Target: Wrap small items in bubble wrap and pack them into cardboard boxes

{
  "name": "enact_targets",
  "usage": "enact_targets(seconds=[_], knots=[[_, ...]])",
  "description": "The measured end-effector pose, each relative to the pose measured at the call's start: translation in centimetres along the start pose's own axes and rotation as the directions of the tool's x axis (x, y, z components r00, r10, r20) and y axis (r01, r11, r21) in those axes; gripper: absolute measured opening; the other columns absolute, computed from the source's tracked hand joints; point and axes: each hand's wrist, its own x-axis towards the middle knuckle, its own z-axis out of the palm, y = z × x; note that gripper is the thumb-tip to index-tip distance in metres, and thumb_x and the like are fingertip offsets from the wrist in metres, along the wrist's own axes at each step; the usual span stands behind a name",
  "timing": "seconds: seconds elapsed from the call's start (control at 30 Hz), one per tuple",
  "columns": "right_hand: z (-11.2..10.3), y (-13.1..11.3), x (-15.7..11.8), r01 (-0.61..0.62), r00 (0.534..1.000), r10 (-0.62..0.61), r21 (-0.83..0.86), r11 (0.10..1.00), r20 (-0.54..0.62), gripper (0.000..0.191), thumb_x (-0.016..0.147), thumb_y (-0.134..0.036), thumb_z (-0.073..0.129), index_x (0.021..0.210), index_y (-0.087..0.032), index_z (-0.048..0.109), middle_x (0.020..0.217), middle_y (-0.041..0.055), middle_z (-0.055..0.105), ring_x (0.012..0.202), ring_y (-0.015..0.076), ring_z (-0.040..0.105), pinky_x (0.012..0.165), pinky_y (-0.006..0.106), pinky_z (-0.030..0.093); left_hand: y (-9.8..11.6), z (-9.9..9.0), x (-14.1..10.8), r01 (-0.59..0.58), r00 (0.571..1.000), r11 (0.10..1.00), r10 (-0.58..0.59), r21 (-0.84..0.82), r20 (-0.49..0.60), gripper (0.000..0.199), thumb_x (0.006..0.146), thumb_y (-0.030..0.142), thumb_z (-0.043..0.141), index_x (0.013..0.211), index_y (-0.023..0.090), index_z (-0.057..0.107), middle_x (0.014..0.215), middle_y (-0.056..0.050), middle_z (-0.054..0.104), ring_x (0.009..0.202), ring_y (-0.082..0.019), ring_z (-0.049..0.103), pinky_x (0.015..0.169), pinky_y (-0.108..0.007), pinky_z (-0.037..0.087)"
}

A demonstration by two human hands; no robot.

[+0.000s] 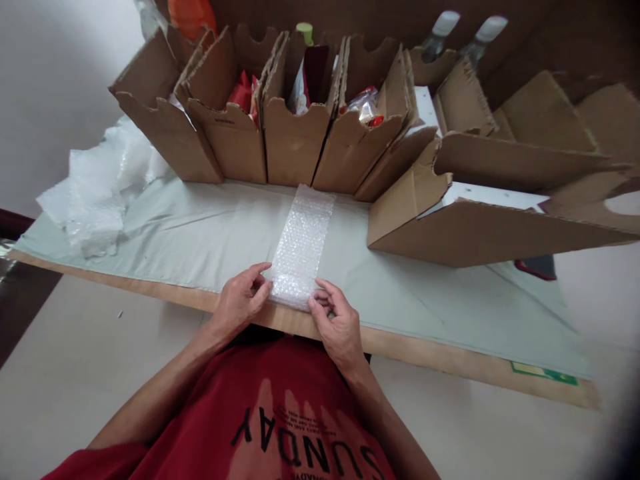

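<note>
1. Holding the near end of a flat strip of bubble wrap [303, 240], the two hands sit at opposite sides of it, fingers drawn in narrow; how firmly they press cannot be told.
2. The left hand [245, 293] has its thumb and forefinger at the strip's left edge, the fingertips near each other.
3. The right hand [337, 323] has its thumb at the near right corner, with the forefinger just above and the other fingers curled.
4. The strip lies lengthwise on a pale green cloth [210, 220], running from the wooden table edge [425, 350] towards a row of open cardboard boxes [293, 157].
5. Inside the row are red packets [242, 95] and a clear, shiny packet [367, 105]; two white-capped bottles [445, 24] show behind it.
6. To the right, a larger cardboard box [450, 237] stands at a slant, with a white board [493, 193] inside.
7. On the far left, a loose pile of bubble wrap sheets [95, 200] rests on the cloth.
8. The person wears a red shirt [220, 413] with dark lettering.
</note>
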Motion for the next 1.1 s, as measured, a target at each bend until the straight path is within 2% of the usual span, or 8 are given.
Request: enact_targets(seconds=[0.13, 0.3, 0.47, 0.6, 0.7, 0.87, 1.0, 1.1], knots=[[-1.1, -0.2, -0.8, 0.269, 0.95, -0.297, -0.232, 0.935, -0.095, 0.03, 0.096, -0.02, 0.062, 0.125, -0.023, 0.066, 0.111, 0.009, 0.074, 0.101, 0.0229, 0.07, 0.086, 0.039, 0.058, -0.5, 0.3, 0.4, -0.088, 0.996, 0.992, 0.088, 0.092, 0.012, 0.037, 0.09, 0.027, 0.057, 0.125, 0.019, 0.066, 0.075, 0.002, 0.069, 0.064, -0.015, 0.061, 0.064, -0.027, 0.048], [-0.3, -0.4, -0.4, 0.537, 0.843, -0.483, -0.349, 0.768, 0.236, 0.027, 0.096, -0.019, 0.061, 0.123, -0.019, 0.065, 0.129, 0.0124, 0.071, 0.123, 0.0297, 0.063, 0.095, 0.046, 0.053, -0.8, 0.7, 0.5, -0.11, 0.994, 0.978, 0.112, 0.18, 0.001, 0.036, 0.091, 0.025, 0.057, 0.126, 0.019, 0.065, 0.076, 0.002, 0.07, 0.06, -0.014, 0.058, 0.064, -0.027, 0.049], [0.7, 0.1, 0.7, 0.532, 0.846, -0.468, -0.345, 0.773, 0.256, 0.021, 0.1, -0.013, 0.056, 0.117, -0.02, 0.067, 0.121, 0.0077, 0.076, 0.118, 0.0256, 0.066, 0.095, 0.043, 0.049, -0.7, -0.9, -0.2, -0.169, 0.985, 0.968, 0.172, 0.186, -0.004, 0.034, 0.096, 0.034, 0.059, 0.127, 0.019, 0.063, 0.082, -0.001, 0.07, 0.068, -0.016, 0.064, 0.067, -0.029, 0.055], [0.3, -0.3, 1.2, 0.533, 0.845, -0.483, -0.291, 0.795, 0.229, 0.02, 0.103, -0.014, 0.053, 0.115, -0.02, 0.068, 0.113, 0.0064, 0.078, 0.108, 0.0229, 0.069, 0.092, 0.04, 0.049, -0.7, -2.3, -1.5, -0.494, 0.868, 0.837, 0.491, 0.235, 0.075, 0.041, 0.093, 0.029, 0.065, 0.133, 0.021, 0.06, 0.135, -0.016, 0.064, 0.126, -0.03, 0.061, 0.103, -0.048, 0.053], [0.1, -0.5, 1.5, 0.496, 0.864, -0.451, -0.224, 0.839, 0.221, 0.019, 0.103, -0.015, 0.053, 0.112, -0.02, 0.069, 0.103, 0.0045, 0.079, 0.094, 0.0205, 0.07, 0.084, 0.037, 0.05, -0.9, -2.1, -1.9, -0.588, 0.808, 0.776, 0.575, 0.229, 0.129, 0.039, 0.095, 0.016, 0.06, 0.133, 0.021, 0.059, 0.131, -0.014, 0.068, 0.13, -0.03, 0.058, 0.106, -0.049, 0.051], [0.0, -0.2, 1.7, 0.393, 0.908, -0.359, -0.143, 0.908, 0.215, 0.018, 0.102, -0.017, 0.056, 0.115, -0.02, 0.069, 0.102, 0.0033, 0.078, 0.09, 0.0181, 0.071, 0.081, 0.034, 0.051, -1.2, -0.9, -1.3, -0.463, 0.886, 0.869, 0.455, 0.174, 0.088, 0.027, 0.098, 0.016, 0.056, 0.123, 0.02, 0.064, 0.089, -0.004, 0.074, 0.081, -0.018, 0.068, 0.078, -0.034, 0.055], [-0.7, 0.0, 1.2, 0.383, 0.923, -0.376, -0.318, 0.867, 0.085, 0.023, 0.1, -0.019, 0.059, 0.121, -0.02, 0.067, 0.116, 0.0099, 0.073, 0.106, 0.0242, 0.067, 0.09, 0.039, 0.051, -1.1, -0.2, 0.0, -0.309, 0.951, 0.933, 0.302, 0.184, 0.063, 0.027, 0.096, 0.021, 0.059, 0.122, 0.019, 0.067, 0.087, -0.002, 0.076, 0.077, -0.018, 0.07, 0.073, -0.031, 0.055], [-0.9, 0.0, 0.7, 0.448, 0.893, -0.421, -0.383, 0.808, 0.158, 0.024, 0.097, -0.019, 0.061, 0.12, -0.021, 0.067, 0.124, 0.0113, 0.071, 0.116, 0.0273, 0.063, 0.094, 0.043, 0.048, -1.2, 0.5, 1.0, -0.279, 0.96, 0.936, 0.27, 0.217, 0.067, 0.027, 0.095, 0.022, 0.061, 0.12, 0.019, 0.068, 0.079, 0.0, 0.073, 0.071, -0.017, 0.068, 0.07, -0.03, 0.054]])
